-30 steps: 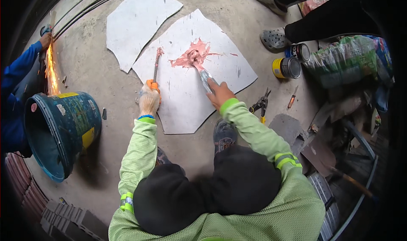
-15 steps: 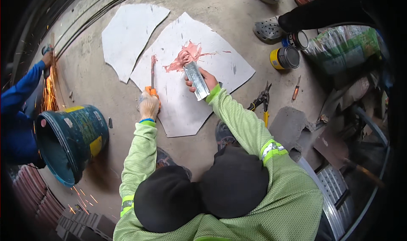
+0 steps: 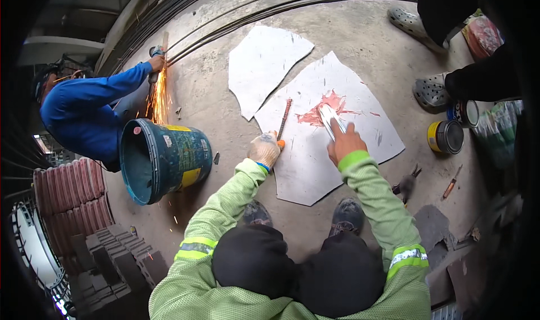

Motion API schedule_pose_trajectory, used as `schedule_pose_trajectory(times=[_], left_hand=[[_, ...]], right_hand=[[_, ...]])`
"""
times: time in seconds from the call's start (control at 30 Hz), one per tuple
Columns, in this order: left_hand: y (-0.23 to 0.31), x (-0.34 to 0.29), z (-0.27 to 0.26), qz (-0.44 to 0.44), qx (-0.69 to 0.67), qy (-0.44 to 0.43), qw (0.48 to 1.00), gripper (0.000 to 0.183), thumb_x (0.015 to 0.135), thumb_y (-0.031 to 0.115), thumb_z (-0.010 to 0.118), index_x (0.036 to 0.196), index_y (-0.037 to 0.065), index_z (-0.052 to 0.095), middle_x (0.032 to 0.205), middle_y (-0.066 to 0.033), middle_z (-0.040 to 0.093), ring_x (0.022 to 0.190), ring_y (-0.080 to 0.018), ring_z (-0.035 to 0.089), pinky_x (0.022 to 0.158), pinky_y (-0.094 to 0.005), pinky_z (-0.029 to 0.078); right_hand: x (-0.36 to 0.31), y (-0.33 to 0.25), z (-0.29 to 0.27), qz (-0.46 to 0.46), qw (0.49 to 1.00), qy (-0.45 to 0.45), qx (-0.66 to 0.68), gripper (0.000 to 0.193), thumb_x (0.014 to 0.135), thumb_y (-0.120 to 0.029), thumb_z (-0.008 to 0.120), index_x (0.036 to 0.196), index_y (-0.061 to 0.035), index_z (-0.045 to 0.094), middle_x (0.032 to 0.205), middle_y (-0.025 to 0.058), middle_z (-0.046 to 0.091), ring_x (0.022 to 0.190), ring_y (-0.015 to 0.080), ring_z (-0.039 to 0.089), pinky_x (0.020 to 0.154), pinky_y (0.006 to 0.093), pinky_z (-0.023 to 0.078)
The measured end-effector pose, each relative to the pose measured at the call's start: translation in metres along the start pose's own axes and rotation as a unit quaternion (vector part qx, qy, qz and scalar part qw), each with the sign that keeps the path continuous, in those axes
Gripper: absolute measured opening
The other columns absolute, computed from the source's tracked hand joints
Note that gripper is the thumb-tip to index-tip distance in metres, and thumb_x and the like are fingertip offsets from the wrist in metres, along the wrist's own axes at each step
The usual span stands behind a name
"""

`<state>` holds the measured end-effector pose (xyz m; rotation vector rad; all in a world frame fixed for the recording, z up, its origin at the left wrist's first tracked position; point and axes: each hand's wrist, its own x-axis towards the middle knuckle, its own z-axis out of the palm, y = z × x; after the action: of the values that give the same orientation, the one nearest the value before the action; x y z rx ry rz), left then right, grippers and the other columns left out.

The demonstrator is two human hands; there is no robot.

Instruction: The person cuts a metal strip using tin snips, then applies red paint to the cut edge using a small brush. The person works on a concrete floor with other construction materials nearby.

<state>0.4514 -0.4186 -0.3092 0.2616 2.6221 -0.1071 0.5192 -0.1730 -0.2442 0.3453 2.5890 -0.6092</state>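
A large white sheet piece (image 3: 360,145) lies on the concrete floor in front of me, with a smear of pink paste (image 3: 323,109) on its middle. My right hand (image 3: 344,142), bare, presses a flat metal scraper (image 3: 327,117) into the paste. My left hand (image 3: 264,149), in a pale glove, grips the orange handle of a thin rusty tool (image 3: 283,122) that rests on the sheet's left edge. Both of my sleeves are light green with reflective bands.
A second white sheet piece (image 3: 264,66) lies further away. A blue bucket (image 3: 163,159) stands to my left. Beyond it a person in blue (image 3: 84,112) grinds, throwing sparks (image 3: 157,97). Two paint tins (image 3: 445,136), pliers (image 3: 406,182) and another person's feet (image 3: 430,92) are at the right.
My right hand with the scraper has slid back along the paste smear. My view has shifted, so the person grinding on the left shows more fully.
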Motion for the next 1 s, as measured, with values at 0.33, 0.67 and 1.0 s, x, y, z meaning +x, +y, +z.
schedule_pose_trajectory(times=[0.33,0.67,1.0], left_hand=[[-0.01,0.056,-0.097,-0.007,0.105,-0.055,0.993,0.062,0.091,0.056,0.059,0.125,0.003,0.057,0.117,-0.0222,0.066,0.107,-0.0372,0.065,0.09,-0.0457,0.051],[-0.003,0.073,-0.16,-0.085,-0.298,-0.031,0.95,0.044,0.1,0.046,0.047,0.108,0.004,0.059,0.085,-0.0094,0.066,0.06,-0.0152,0.056,0.054,-0.0328,0.047],[-0.084,0.045,-0.079,-0.186,-0.389,-0.163,0.887,0.031,0.092,0.041,0.055,0.098,0.011,0.054,0.073,-0.009,0.064,0.048,-0.0151,0.052,0.04,-0.0324,0.037]], right_hand=[[0.001,0.035,0.018,0.0,0.99,-0.144,-0.011,0.072,0.083,-0.023,0.063,0.149,-0.0181,0.033,0.124,0.0238,0.051,0.104,0.0405,0.062,0.091,0.0486,0.053],[0.006,0.048,0.037,-0.009,0.991,-0.124,0.048,0.068,0.086,-0.026,0.061,0.148,-0.013,0.035,0.109,0.0245,0.063,0.094,0.0374,0.067,0.083,0.046,0.055],[-0.018,0.066,0.15,0.032,0.351,-0.156,0.923,0.052,0.088,-0.032,0.041,0.125,0.0034,0.05,0.102,0.0189,0.058,0.078,0.0233,0.055,0.059,0.0337,0.047]])
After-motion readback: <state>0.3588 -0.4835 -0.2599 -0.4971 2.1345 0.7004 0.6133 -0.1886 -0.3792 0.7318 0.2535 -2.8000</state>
